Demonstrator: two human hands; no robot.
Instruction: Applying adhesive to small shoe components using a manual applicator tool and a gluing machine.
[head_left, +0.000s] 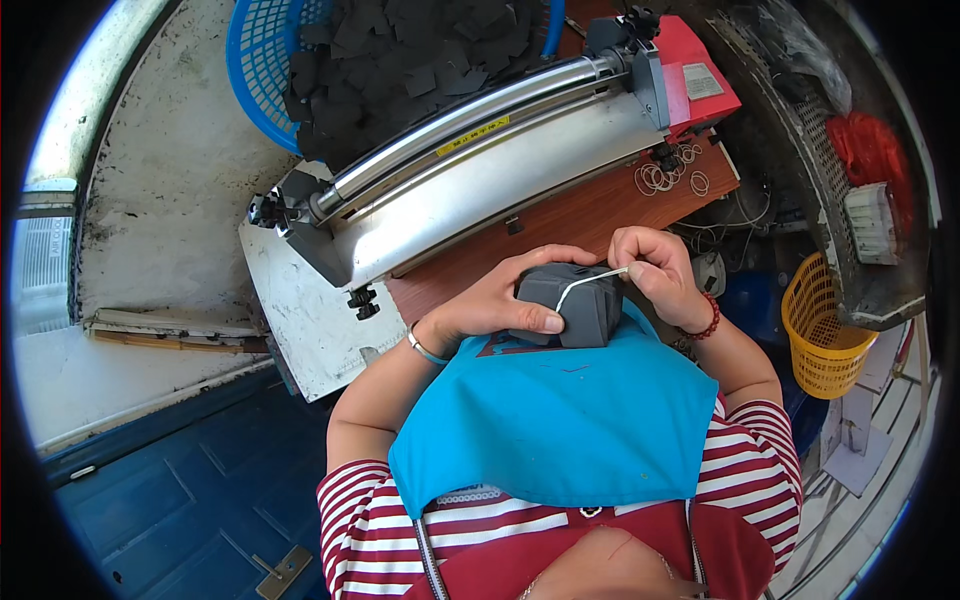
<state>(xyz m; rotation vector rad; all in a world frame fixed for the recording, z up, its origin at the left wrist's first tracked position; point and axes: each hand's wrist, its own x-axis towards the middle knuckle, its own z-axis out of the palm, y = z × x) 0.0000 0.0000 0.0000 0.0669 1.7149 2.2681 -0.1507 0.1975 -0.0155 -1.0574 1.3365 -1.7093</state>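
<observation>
A stack of dark grey pieces [589, 318] rests at the front of my blue apron, near the table edge. My left hand [510, 297] is wrapped round it from the left, its thumb pressing a white band [574, 288] against the near side. The band runs across the stack to my right hand [652, 268], whose thumb and fingers pinch its far end at the right. Part of the stack is hidden behind my left fingers.
Beyond my hands stands a roller machine [460, 190] on a reddish-brown table [450, 287]. Several loose white bands [657, 178] lie at its right. Behind it, a blue basket [262, 75] holds many dark pieces [400, 70]. A yellow basket [825, 335] stands at the right.
</observation>
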